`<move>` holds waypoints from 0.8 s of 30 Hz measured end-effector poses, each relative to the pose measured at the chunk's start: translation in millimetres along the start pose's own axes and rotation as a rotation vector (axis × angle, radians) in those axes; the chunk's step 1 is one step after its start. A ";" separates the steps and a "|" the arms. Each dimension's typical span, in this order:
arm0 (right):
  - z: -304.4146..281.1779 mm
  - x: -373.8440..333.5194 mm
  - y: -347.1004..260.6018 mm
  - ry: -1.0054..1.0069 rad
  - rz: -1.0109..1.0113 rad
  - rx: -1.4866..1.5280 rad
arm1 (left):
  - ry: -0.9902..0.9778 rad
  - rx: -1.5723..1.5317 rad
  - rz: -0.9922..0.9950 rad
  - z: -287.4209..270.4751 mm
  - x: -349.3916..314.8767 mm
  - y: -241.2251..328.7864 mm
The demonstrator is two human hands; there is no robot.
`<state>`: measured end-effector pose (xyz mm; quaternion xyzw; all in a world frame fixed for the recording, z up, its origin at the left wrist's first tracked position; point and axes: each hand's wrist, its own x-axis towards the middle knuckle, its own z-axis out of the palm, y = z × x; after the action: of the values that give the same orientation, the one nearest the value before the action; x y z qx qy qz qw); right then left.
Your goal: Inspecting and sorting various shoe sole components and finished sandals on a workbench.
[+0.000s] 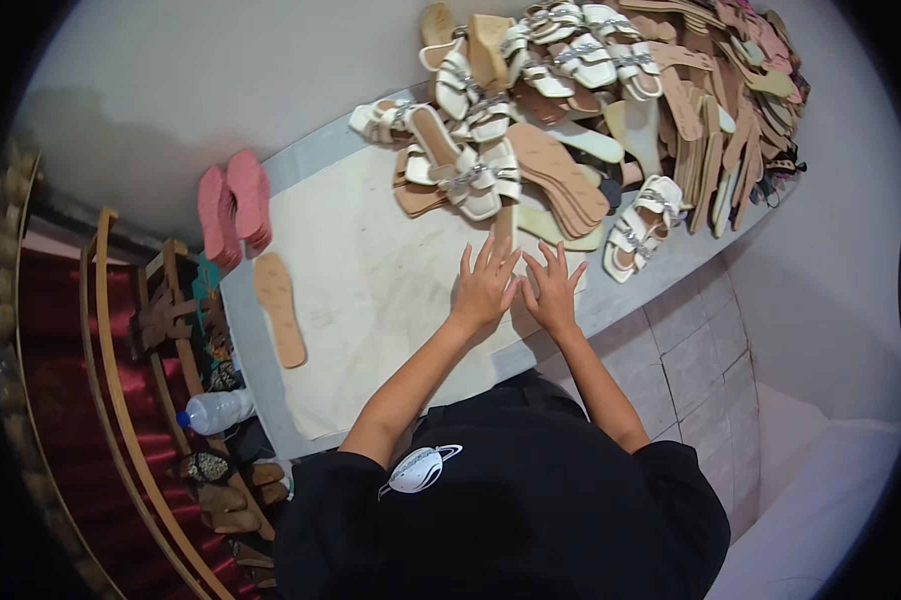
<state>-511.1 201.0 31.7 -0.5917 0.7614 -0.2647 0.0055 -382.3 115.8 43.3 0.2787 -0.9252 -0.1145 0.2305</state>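
Note:
My left hand is at the near side of the work table, fingers spread and pointing away from me. Close beside it, my right hand also has its fingers apart, and the thumbs nearly meet. The left fingertips overlap the near end of a narrow tan piece; whether they press on it I cannot tell. Just beyond lie a white strappy sandal, a stack of tan insoles and a pale yellowish sole. Another white sandal rests to the right of my right hand.
A cream sheet covers part of the grey table. One tan insole and pink sole stacks sit at the left. Sandals and soles pile up far right. A wooden rack and a clear bottle stand left of the table.

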 end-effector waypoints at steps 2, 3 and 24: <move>-11.2 7.6 31.9 0.047 0.032 -0.022 | 0.003 0.034 0.084 20.5 27.4 15.6; -17.2 12.6 46.8 0.052 0.037 -0.025 | 0.003 0.032 0.091 31.2 39.7 22.2; -43.6 101.6 162.2 0.070 -0.010 -0.114 | -0.125 0.102 0.022 92.4 125.5 55.9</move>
<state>-701.3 152.3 33.7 -0.5852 0.7720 -0.2415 -0.0564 -546.2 97.9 27.7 0.2721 -0.9455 -0.0818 0.1592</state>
